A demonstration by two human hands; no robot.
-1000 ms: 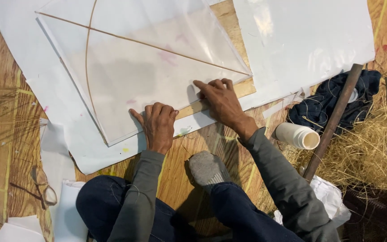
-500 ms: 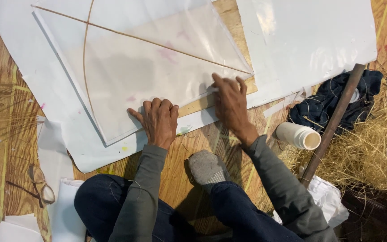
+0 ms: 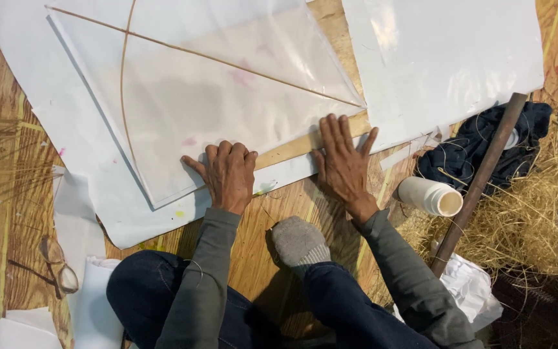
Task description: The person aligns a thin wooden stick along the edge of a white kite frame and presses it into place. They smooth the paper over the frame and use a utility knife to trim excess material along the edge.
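The kite [image 3: 227,110] is of thin, half-transparent plastic film, smooth and a little glossy, with slim bamboo sticks [image 3: 208,55] on it. Under it lie white paper sheets [image 3: 79,116], smooth and with a soft shine. The floor [image 3: 292,213] is wooden board, matt, with clear grain. The straw [image 3: 537,220] looks dry and rough. The white bottle [image 3: 431,196] is smooth plastic. The dark blue cloth [image 3: 460,155] is soft and crumpled. The pole [image 3: 479,181] seems rusty brown metal or wood, I cannot tell. The sock [image 3: 299,240] is grey knit.
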